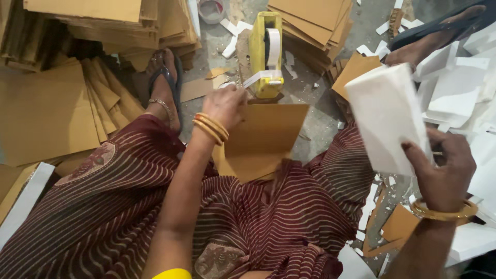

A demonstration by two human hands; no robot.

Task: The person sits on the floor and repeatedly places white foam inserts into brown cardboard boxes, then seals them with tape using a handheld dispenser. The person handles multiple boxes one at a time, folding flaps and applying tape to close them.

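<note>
Brown card (266, 132): centre of frame, on your lap, folded, upper edge just below the dispenser.
Left hand (226, 106): curled over the card's top-left corner, fingertips pinched at the white tape end (258, 77).
Tape dispenser (266, 54): yellow, top centre, on the floor, roll upright.
White block (387, 116): right of centre, held raised and tilted.
Right hand (443, 168): closed on the block's lower right edge, thumb in front.
Step in hand, by judgement: drawing tape for the card. The next move calls for a steady pull and a clean tear at the cutter while you keep the card from sliding.
Card stacks (46, 111): upper left and top.
White offcuts (454, 88): right edge.
</note>
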